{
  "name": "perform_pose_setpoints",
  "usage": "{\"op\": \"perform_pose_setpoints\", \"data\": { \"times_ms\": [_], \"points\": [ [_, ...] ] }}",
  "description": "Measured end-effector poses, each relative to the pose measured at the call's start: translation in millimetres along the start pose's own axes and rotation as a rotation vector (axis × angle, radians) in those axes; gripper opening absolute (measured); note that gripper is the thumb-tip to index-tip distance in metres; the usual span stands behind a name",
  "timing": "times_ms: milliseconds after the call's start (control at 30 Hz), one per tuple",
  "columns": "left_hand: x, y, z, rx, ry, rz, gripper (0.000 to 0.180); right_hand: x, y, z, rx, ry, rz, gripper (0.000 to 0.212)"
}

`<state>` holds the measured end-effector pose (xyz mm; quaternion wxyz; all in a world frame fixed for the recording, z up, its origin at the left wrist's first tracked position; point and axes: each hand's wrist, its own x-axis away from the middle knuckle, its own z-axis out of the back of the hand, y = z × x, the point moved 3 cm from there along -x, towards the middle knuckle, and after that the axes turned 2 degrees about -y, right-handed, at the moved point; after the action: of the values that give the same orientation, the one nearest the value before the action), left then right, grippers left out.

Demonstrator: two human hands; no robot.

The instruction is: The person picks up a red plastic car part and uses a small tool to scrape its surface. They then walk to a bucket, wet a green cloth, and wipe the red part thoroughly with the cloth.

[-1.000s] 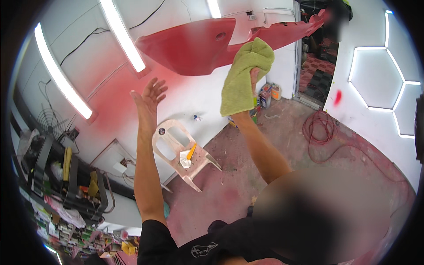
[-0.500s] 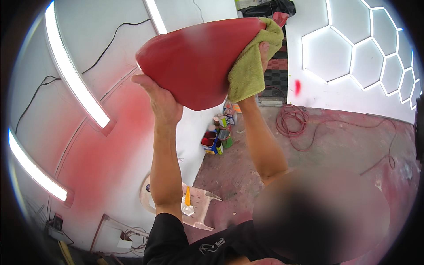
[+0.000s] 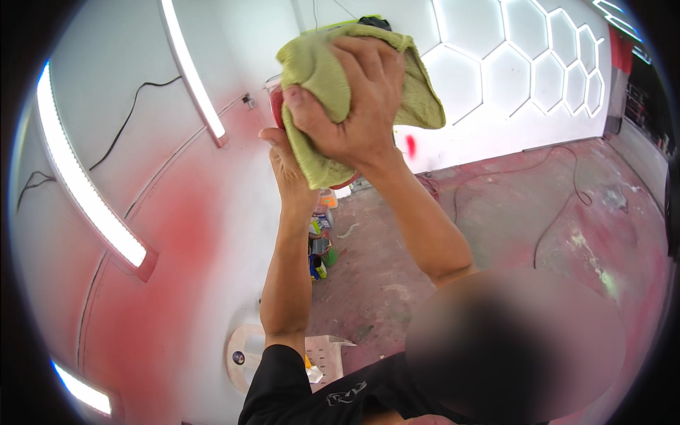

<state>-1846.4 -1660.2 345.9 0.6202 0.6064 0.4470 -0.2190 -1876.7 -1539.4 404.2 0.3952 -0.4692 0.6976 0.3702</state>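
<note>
Up in front of me, my left hand (image 3: 292, 170) supports a glossy red panel (image 3: 277, 106) from its left and lower side, the thumb sticking out past its edge. Only a thin strip of the panel shows at the left, plus a bit at the bottom. A yellow-green cloth (image 3: 315, 71) covers nearly all the rest. Over the cloth lies my right hand (image 3: 361, 106), its fingers curled on the folded fabric and pressing it against the panel. One corner of the cloth hangs free to the right of that hand.
On the left, a white wall (image 3: 234, 234) with red overspray carries long light tubes (image 3: 92, 173). Hexagonal lights (image 3: 506, 78) fill the back wall. Cans and bottles (image 3: 322, 248) stand along the wall's foot. A pale plastic chair (image 3: 248, 347) is below; a hose (image 3: 549, 223) lies on the stained floor.
The panel has turned from broad side to nearly hidden behind the cloth. My right hand has moved left with the cloth, from the panel's right end across it. The view has shifted right.
</note>
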Motion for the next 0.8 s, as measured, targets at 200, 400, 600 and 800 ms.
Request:
{"op": "perform_pose_setpoints", "data": {
  "times_ms": [200, 400, 600, 800],
  "points": [
    [6, -9, 7, 0.294, -0.202, 0.048, 0.113, 3, -19, 6, 0.100, -0.172, 0.090, 0.048],
    [-6, -19, 4, 1.127, -0.544, -0.031, 0.114, 29, -20, 9, 0.152, -0.193, 0.119, 0.057],
    [-2, -17, -6, 1.088, -0.682, 0.139, 0.100, 95, -11, 27, 0.110, -0.123, 0.025, 0.058],
    [-12, -31, -2, 1.263, -0.762, 0.106, 0.100, 68, -10, 27, 0.093, -0.216, -0.009, 0.067]
  ]
}}
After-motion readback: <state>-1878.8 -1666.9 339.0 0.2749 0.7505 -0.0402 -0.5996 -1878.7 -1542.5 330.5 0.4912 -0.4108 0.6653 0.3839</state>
